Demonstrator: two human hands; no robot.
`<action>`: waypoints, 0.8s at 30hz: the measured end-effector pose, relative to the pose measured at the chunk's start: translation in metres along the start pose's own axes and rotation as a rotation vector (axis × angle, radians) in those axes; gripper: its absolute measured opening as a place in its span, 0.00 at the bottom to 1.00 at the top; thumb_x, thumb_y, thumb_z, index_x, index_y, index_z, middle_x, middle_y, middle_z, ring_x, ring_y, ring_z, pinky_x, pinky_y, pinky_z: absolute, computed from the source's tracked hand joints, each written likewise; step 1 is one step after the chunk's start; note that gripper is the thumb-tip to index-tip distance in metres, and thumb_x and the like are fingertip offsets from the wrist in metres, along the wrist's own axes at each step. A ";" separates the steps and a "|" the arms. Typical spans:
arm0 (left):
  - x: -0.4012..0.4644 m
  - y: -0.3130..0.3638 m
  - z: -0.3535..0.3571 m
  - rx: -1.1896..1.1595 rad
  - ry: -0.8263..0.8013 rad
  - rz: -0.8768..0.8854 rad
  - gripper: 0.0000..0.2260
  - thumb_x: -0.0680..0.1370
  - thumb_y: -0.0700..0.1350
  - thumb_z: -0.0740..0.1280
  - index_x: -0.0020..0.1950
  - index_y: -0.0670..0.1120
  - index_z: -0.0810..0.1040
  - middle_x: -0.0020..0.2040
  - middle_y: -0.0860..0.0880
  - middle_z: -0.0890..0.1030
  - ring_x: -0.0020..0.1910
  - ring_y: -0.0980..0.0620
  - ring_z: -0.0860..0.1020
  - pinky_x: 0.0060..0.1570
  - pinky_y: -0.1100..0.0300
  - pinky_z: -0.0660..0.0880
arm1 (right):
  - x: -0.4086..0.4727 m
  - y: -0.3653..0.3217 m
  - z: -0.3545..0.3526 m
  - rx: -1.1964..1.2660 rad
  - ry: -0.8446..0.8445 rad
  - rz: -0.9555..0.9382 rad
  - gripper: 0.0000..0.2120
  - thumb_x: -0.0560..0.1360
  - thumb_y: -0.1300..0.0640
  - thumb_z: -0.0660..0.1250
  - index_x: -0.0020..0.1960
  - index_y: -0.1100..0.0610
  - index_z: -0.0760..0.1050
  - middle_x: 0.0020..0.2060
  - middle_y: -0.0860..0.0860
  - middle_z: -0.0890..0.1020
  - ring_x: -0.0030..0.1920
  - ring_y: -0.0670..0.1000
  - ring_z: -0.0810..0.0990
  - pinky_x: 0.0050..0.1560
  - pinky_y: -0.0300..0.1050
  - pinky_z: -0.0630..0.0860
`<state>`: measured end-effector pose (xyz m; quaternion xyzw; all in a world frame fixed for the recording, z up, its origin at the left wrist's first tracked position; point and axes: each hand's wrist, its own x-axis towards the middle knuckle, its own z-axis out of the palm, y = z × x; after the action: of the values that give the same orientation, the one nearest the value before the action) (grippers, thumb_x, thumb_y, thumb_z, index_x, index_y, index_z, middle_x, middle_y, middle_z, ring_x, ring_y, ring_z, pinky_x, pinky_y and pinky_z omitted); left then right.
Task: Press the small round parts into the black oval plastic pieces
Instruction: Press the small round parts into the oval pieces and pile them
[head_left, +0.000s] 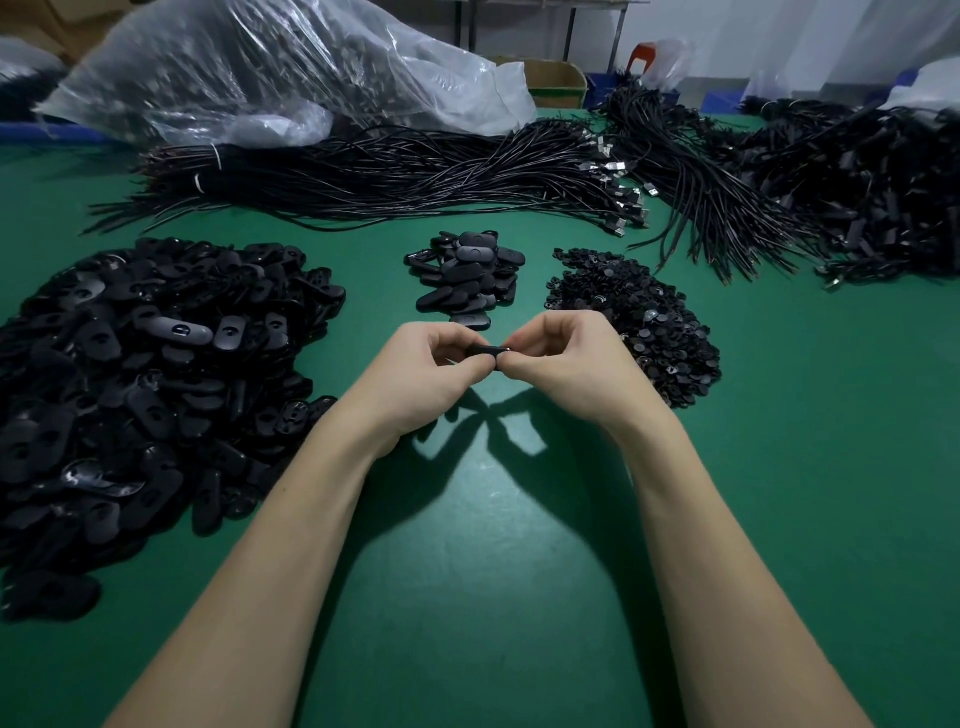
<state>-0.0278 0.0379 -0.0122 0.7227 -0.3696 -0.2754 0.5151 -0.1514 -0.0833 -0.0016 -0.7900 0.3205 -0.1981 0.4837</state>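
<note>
Head view is showing me both forearms reaching out over the green table (467, 597), and my left hand (415, 374) and right hand (566, 364) are meeting above it, fingertips pinching one black oval piece (485, 352) from either end. Only a sliver of that piece is showing between the thumbs, so I am not able to tell whether a round part is seated in it yet. I am judging the press itself as the risk: the piece is being held by its tips, and if the thumbs are pushing off-centre it could be twisting out and dropping among the heaps. Left of the hands, the big pile of oval pieces (140, 384) is lying close; a fallen one would be getting lost there. Just beyond the hands, the small stack of ovals (467, 275) is sitting, with the heap of small round parts (639, 322) to its right. Farther back, cable bundles (415, 176) and a plastic bag (270, 67) are crowding the table.
</note>
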 end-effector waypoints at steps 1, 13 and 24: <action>0.000 -0.001 0.002 0.015 0.001 0.000 0.05 0.79 0.42 0.72 0.45 0.50 0.83 0.42 0.46 0.84 0.40 0.56 0.77 0.38 0.67 0.73 | 0.000 0.000 0.002 -0.017 0.002 -0.002 0.05 0.72 0.57 0.77 0.41 0.52 0.82 0.34 0.45 0.84 0.34 0.40 0.80 0.40 0.36 0.73; 0.007 -0.012 0.007 0.049 0.078 -0.030 0.03 0.78 0.44 0.73 0.44 0.50 0.84 0.36 0.53 0.81 0.33 0.56 0.74 0.31 0.67 0.69 | 0.003 0.006 0.008 -0.133 0.028 -0.059 0.05 0.71 0.55 0.76 0.41 0.50 0.80 0.33 0.43 0.82 0.31 0.34 0.77 0.33 0.27 0.70; 0.009 -0.014 0.003 0.027 0.105 -0.061 0.01 0.76 0.47 0.75 0.45 0.53 0.85 0.35 0.52 0.84 0.29 0.61 0.75 0.34 0.65 0.72 | -0.001 0.011 -0.004 -0.167 -0.081 -0.156 0.09 0.74 0.55 0.76 0.52 0.45 0.81 0.43 0.42 0.86 0.30 0.37 0.76 0.36 0.32 0.72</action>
<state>-0.0213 0.0317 -0.0269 0.7539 -0.3233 -0.2476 0.5156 -0.1587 -0.0889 -0.0099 -0.8576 0.2534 -0.1755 0.4117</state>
